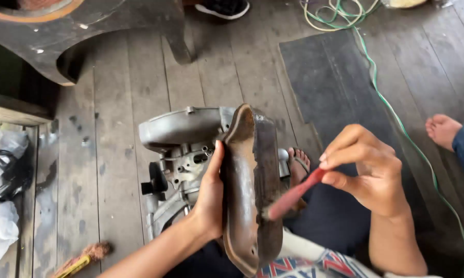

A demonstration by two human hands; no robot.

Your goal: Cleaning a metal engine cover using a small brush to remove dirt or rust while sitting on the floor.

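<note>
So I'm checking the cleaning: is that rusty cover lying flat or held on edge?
On edge: the left hand holds the rusty cover upright, its hollow side facing the red brush.

brush: tip motion-blurred | engine: partly hidden behind cover

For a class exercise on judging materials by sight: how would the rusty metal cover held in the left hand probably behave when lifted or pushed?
The rusty metal cover looks like rigid formed sheet metal, so probably stiff. The left hand alone holds it upright, suggesting moderate weight. Its rough, corroded surface likely grips well, though its curved shape might rock if laid down.
</note>
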